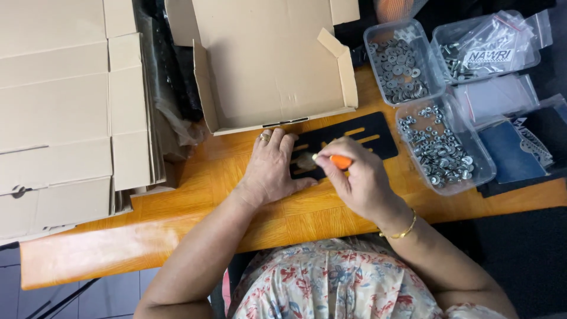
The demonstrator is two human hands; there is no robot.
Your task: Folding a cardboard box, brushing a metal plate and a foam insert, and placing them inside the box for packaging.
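A flat black slotted plate point(360, 133) lies on the orange wooden table point(195, 177). My left hand point(271, 168), with a ring on one finger, rests flat on the plate's left end. My right hand point(357, 177) grips an orange-handled tool point(339, 160), its tip pointing left at the plate just beside my left fingers. A gold bangle circles my right wrist.
An open cardboard box point(269, 59) sits behind the plate. Flat folded cartons point(65, 100) are stacked at left. At right stand clear tubs of washers point(398, 62) and of nuts and bolts point(440, 147), plus a bag of screws point(484, 47) and dark packets point(514, 150).
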